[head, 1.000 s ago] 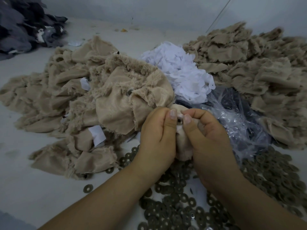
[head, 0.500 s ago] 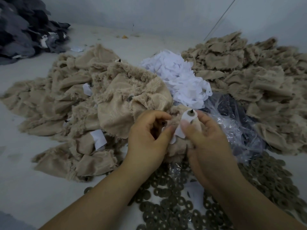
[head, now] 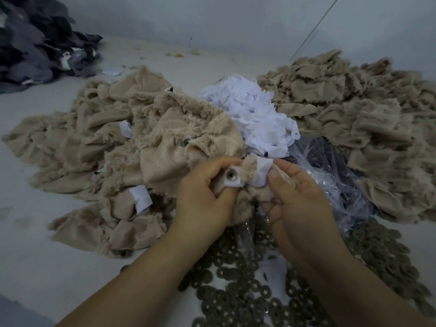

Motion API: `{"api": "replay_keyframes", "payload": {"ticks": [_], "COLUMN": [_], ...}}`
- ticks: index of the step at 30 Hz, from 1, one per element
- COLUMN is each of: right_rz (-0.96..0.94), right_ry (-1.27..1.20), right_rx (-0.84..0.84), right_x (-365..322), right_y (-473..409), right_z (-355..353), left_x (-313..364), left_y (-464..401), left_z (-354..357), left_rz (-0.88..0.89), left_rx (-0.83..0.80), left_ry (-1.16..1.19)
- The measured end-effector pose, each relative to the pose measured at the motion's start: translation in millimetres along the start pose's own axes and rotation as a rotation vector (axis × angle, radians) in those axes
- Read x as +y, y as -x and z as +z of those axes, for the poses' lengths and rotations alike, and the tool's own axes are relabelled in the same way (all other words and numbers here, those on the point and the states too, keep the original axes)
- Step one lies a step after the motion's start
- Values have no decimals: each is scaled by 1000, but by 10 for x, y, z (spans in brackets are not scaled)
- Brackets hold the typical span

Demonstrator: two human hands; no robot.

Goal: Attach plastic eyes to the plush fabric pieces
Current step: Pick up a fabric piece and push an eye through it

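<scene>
I hold one beige plush piece (head: pixel 251 192) between both hands, above a spread of dark round washers (head: pixel 238 289). My left hand (head: pixel 205 197) grips its left part, thumb under a white patch (head: pixel 232 181) with a metal washer on an eye's post (head: pixel 230 175). My right hand (head: pixel 299 199) pinches the piece's right part beside a second white patch (head: pixel 262 172). The eye's front face is hidden in the fabric.
A heap of beige plush pieces with white patches (head: pixel 113 161) lies to the left, another beige heap (head: pixel 354 123) to the right. White paper patches (head: pixel 254 114) are piled behind my hands. A clear plastic bag (head: pixel 330 175) lies right. Dark fabric (head: pixel 35 43) sits far left.
My hands have spread apart and turned the plush piece. The white patch with the post now sits under my left thumb with a washer on it; a second white patch shows by my right hand.
</scene>
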State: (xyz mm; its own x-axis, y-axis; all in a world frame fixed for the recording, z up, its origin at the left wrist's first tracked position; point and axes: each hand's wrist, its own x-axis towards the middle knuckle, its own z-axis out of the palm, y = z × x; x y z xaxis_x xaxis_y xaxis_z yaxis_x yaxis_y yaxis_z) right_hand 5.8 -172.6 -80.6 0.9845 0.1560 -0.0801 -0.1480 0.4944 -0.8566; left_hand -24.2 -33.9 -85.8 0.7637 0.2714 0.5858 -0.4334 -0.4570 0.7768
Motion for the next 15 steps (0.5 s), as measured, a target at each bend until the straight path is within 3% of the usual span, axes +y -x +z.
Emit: {"api": "replay_keyframes", "payload": {"ticks": [4,9,12,15], "right_rz": [40,14,57,91], "right_ry": [-1,384,409,484], "right_rx": [-60,-335,-319,-226], "right_x": [1,6,-12,-80], "right_y": [-57,10,39,45], "right_z": [-56,-47,-26,-32], "left_x": [61,217,263,299], "left_y": [-133,-224,-252,-311], "left_z": [-102,-116,-115,-150], "left_rz": [-48,-169,-141,-38], "left_rx": [128,-68,-109,-32], "left_ry": [57,294,148,-34]}}
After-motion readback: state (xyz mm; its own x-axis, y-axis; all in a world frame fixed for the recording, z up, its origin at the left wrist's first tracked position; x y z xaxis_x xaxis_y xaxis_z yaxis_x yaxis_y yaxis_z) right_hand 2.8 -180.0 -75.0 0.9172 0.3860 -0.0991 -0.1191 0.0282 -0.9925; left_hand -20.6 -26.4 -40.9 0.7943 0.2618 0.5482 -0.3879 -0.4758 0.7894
